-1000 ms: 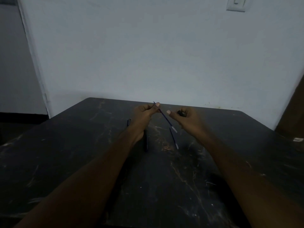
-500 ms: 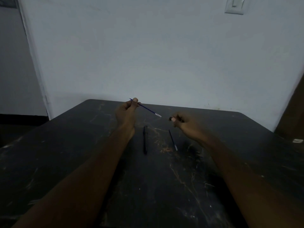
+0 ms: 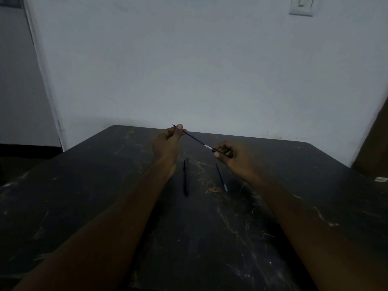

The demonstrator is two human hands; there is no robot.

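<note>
Joining the blue refill (image 3: 195,138) to the pen piece (image 3: 222,152), just beyond the barrel (image 3: 185,177).
The left hand (image 3: 168,141) pinches the refill and the right hand (image 3: 235,156) grips the piece. The refill's silver end is at the piece's mouth, so insertion seems barely begun. The barrel and the spare refill (image 3: 221,177) beside it lie unassembled.

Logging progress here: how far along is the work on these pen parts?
Done: no assembled pen shows. In hand: the left hand pinches a blue refill, its metal tip meeting a short black pen piece gripped by the right hand. Left: a black pen barrel and a second refill lie apart on the table, likely awaiting assembly.
</note>
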